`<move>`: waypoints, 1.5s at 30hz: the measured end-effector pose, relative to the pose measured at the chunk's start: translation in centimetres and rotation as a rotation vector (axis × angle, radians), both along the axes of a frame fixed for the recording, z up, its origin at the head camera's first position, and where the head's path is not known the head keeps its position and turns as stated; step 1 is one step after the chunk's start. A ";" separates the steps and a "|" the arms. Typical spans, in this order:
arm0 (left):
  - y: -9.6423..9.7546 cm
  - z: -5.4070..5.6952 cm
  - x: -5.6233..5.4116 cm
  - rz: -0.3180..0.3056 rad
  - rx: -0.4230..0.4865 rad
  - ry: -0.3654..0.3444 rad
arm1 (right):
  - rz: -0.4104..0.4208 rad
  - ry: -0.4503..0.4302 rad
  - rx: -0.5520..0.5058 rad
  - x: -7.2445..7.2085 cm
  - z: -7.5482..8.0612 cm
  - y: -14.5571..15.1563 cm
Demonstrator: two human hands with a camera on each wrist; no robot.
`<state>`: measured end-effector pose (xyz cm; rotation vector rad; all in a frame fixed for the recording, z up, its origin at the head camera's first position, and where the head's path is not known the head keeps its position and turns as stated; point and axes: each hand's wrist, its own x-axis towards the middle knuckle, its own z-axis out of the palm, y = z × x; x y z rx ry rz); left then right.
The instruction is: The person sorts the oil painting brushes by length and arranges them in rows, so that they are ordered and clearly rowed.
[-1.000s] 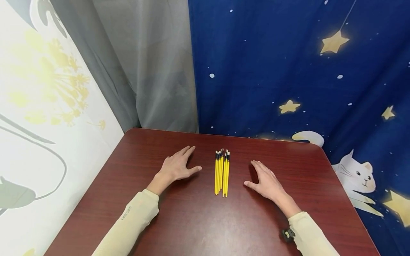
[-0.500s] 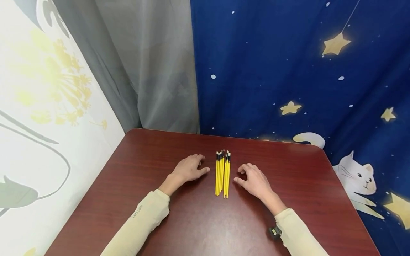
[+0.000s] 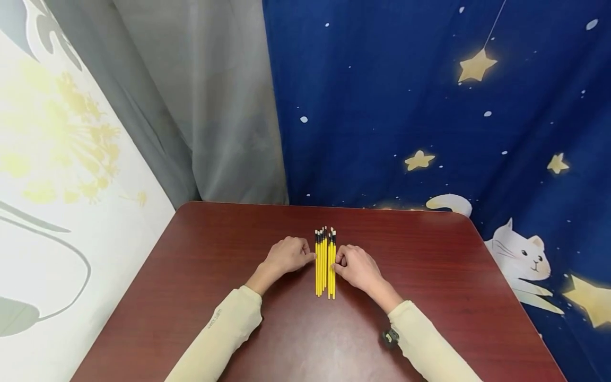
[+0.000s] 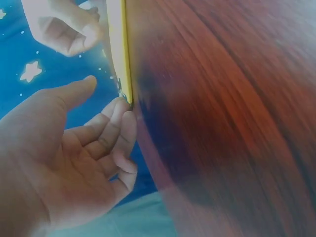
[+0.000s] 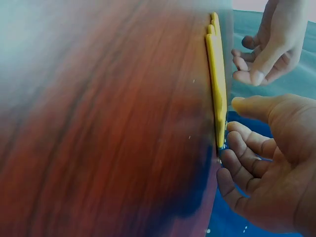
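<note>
Several paintbrushes (image 3: 318, 270) with yellow handles, dark collars and pale tips lie side by side on the table, tips toward the far edge. A narrow gap splits them into two clusters. At their left side is my left hand (image 3: 288, 254), its fingers bent loosely and its thumb tip right by the outermost brush. My right hand (image 3: 359, 267) is close against the right side in a similar pose. Both wrist views show thumb and fingers apart, with fingertips near the brushes (image 5: 217, 79); I cannot tell whether they touch. Neither hand grips a brush.
The dark red wooden table (image 3: 305, 339) has rounded far corners. Behind it hang a grey curtain (image 3: 234, 106) and a blue star-patterned curtain (image 3: 358, 106). A pale patterned surface (image 3: 43, 254) stands on the left. A small black device (image 3: 390, 337) sits at my right wrist.
Both hands have moved inward from either side to the brushes, and their spread fingers have bent. The brushes lie much as before; the head view has shifted slightly.
</note>
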<state>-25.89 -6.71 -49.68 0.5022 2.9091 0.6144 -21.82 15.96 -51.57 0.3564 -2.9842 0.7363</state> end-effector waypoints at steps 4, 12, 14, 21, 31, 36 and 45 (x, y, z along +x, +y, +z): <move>0.8 -0.2 -0.3 0.034 -0.003 -0.046 | -0.002 0.002 -0.002 -0.4 0.0 -0.7; 2.4 0.0 -1.1 0.101 -0.075 -0.161 | -0.034 0.006 0.084 -0.9 0.2 -2.3; 2.7 0.1 -1.3 0.097 -0.112 -0.184 | -0.036 -0.006 0.094 -1.0 0.4 -2.6; 3.3 0.2 -2.1 0.090 -0.174 -0.230 | -0.044 -0.030 0.111 -1.0 0.7 -2.8; 3.6 0.6 -0.9 0.114 -0.194 -0.197 | -0.075 -0.019 0.153 -0.8 0.4 -2.8; 4.1 0.4 -0.8 0.146 -0.203 -0.183 | -0.073 -0.007 0.165 -0.7 0.3 -3.0; 5.1 0.3 -0.6 0.177 -0.285 -0.146 | -0.068 -0.058 0.275 -1.0 1.0 -3.3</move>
